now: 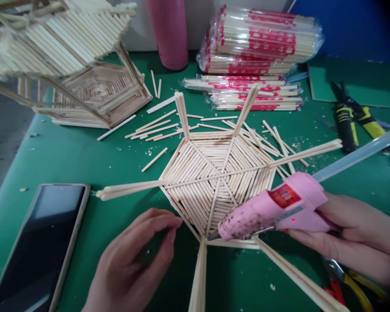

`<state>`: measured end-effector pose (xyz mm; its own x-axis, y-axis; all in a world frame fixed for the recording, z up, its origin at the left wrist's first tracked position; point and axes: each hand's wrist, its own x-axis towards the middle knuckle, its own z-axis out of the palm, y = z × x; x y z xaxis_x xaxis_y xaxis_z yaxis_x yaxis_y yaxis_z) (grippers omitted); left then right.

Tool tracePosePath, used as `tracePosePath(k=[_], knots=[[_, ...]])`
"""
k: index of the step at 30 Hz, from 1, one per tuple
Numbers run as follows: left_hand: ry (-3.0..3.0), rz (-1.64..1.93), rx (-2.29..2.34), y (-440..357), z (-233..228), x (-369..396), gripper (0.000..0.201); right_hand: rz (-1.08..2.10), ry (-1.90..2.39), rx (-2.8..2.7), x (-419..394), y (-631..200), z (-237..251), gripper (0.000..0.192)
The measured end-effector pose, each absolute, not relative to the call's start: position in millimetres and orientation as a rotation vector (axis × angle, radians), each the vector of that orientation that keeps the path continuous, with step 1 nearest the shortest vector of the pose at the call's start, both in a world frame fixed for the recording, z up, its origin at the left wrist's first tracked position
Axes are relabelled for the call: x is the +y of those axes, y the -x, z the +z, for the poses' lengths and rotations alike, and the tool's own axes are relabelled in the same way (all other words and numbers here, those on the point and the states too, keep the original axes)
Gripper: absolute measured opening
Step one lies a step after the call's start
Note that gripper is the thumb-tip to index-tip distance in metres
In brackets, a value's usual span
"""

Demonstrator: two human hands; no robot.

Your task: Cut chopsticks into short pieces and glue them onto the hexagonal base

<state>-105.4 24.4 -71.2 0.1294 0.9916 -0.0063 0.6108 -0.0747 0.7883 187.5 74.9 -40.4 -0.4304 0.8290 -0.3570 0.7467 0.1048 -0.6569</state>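
Observation:
My right hand (351, 234) is closed around the handle of a pink hot glue gun (256, 212) with a glue stick in its back. The gun's metal nozzle points left, at the near-left corner of a hexagonal stick panel (188, 186). Narrow sticks fill this panel in rings between crossing spokes, and paired sticks (299, 154) stand out from its corners. Beside the panel's left edge is my left hand (136, 255), thumb and forefinger pinched together; whatever may be between the tips is too small or hidden to make out.
A phone (42, 247) lies at left. Behind stand a stick-built house model (97, 91), a pink bottle (170, 34) and wrapped chopstick packs (256, 39). Cut stick pieces (156, 125) scatter around the panel. Cutting pliers (347, 117) lie at right, more pliers (347, 277) below my right hand.

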Motion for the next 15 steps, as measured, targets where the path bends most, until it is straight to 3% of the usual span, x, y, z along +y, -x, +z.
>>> tracePosePath(k=[5,11,15], knots=[[-1.822,0.664,1.300,100.6,-51.3,53.9,0.009,1.262,1.633,-2.228,65.1,-206.1,-43.6,0.023],[-1.923,0.598,1.315,83.7,-18.7,68.5,0.010,1.278,1.591,-2.078,61.7,-226.2,-56.9,0.036],[-1.932,0.209,1.192,69.5,-0.1,86.3,0.021,1.274,1.520,-2.071,66.5,-235.1,-60.0,0.030]])
